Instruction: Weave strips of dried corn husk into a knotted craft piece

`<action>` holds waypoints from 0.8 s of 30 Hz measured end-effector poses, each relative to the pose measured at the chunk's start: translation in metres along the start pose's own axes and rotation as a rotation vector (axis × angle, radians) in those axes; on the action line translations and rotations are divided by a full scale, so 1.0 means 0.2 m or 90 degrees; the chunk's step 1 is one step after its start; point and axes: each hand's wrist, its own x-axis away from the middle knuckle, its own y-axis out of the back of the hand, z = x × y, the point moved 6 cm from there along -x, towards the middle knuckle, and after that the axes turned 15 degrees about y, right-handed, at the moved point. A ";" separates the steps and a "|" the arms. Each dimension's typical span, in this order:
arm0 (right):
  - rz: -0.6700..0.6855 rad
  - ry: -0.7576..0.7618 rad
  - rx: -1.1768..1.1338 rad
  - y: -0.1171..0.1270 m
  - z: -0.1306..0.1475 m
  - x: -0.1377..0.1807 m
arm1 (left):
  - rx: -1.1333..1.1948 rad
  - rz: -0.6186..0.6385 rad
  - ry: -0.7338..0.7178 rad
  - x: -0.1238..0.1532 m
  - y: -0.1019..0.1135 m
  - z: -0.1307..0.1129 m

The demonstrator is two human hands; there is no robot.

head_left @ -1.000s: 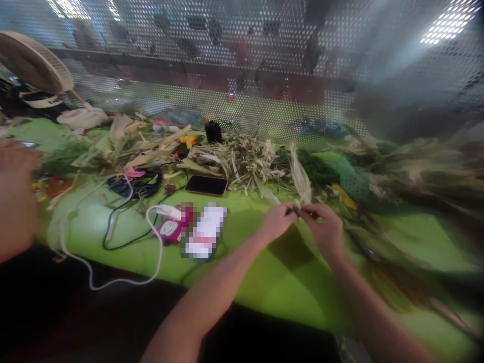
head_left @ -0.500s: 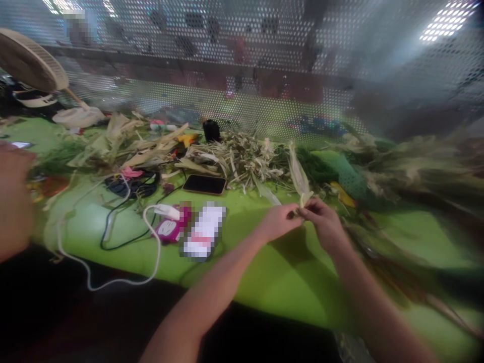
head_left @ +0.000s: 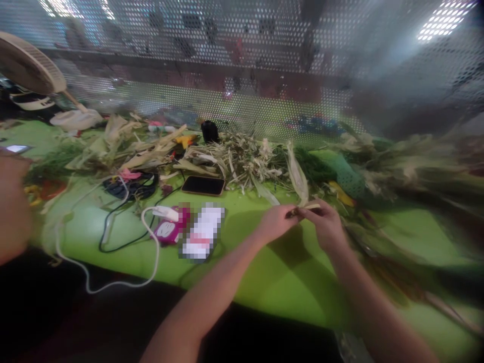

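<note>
My left hand (head_left: pixel 278 222) is closed around the lower end of a pale, dried leaf that looks like a corn husk (head_left: pixel 297 177). The husk's broad part points up and away from me. Close against it, my right hand (head_left: pixel 325 222) pinches a narrow strip at the husk's base, thumb and fingers pressed together. The fingers hide the exact grip points. Both hands are just above the green tabletop (head_left: pixel 242 287). Behind them lies a heap of dry husks and stalks (head_left: pixel 242 159).
Left of my hands are a dark phone (head_left: pixel 203 185), a blurred-out phone (head_left: pixel 203 233), a magenta charger block (head_left: pixel 172 229) and a looping white cable (head_left: pixel 157 267). A fan (head_left: pixel 30 65) stands far left, near another person's arm (head_left: pixel 13 206). Perforated metal (head_left: pixel 234 85) rises behind.
My right fingers have shifted at the husk's base, and the narrow strip now lies sideways along them rather than across the husk. The view has drifted slightly.
</note>
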 end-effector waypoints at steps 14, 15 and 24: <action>0.071 0.166 0.133 0.00 0.11 0.01 | 0.203 0.058 0.110 -0.06 -0.02 0.12; 0.096 0.190 0.167 -0.01 0.12 0.00 | 0.179 0.051 0.105 -0.06 -0.01 0.11; 0.229 0.301 0.354 -0.03 0.12 -0.01 | -0.158 -0.071 0.074 -0.02 0.03 0.03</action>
